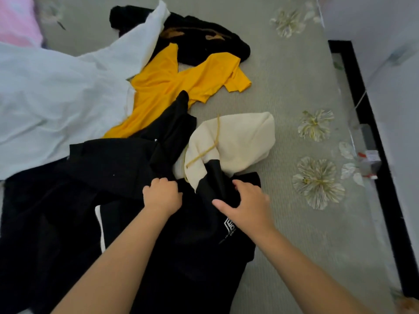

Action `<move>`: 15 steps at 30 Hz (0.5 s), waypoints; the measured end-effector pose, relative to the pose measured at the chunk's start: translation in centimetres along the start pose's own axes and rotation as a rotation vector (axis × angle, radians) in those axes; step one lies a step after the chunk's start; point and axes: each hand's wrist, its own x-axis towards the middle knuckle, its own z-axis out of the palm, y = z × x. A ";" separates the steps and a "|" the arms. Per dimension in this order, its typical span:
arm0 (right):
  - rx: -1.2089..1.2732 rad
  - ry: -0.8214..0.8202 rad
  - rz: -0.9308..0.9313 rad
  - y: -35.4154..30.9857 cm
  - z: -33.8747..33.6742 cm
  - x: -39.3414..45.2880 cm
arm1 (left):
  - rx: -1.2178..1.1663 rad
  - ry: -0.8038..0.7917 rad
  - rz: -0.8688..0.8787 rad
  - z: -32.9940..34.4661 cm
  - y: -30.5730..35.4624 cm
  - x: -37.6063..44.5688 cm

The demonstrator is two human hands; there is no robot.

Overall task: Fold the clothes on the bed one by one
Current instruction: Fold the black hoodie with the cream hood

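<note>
A black garment with a white printed logo (195, 241) lies crumpled on the bed right in front of me. My left hand (162, 194) grips a fold of its black cloth, fingers curled under. My right hand (246, 203) pinches another part of the black cloth near a cream garment (235, 141) with a yellow cord. Beyond lie a yellow T-shirt (181, 87), a white garment (56, 98) and a black garment with gold print (204, 39). More black clothes (108, 164) are heaped to the left.
The bed carries a grey-green sheet with flower prints (294, 71); its right half is bare. A black bed frame edge (371, 123) runs along the right. A pink cloth (18, 19) sits at the far left corner.
</note>
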 end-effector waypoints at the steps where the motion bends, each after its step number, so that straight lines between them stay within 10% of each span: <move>1: -0.092 -0.002 -0.043 -1.0 0.3 0.2 | 0.010 -0.029 0.007 0.0 -0.1 0.0; 11: 0.407 0.478 0.451 8.5 -7.7 -3.9 | -0.348 0.555 -0.107 -2.1 -3.7 -6.1; 15: 0.290 0.329 0.224 4.9 -6.9 -3.6 | -0.068 0.367 -0.164 -3.2 -5.5 -8.1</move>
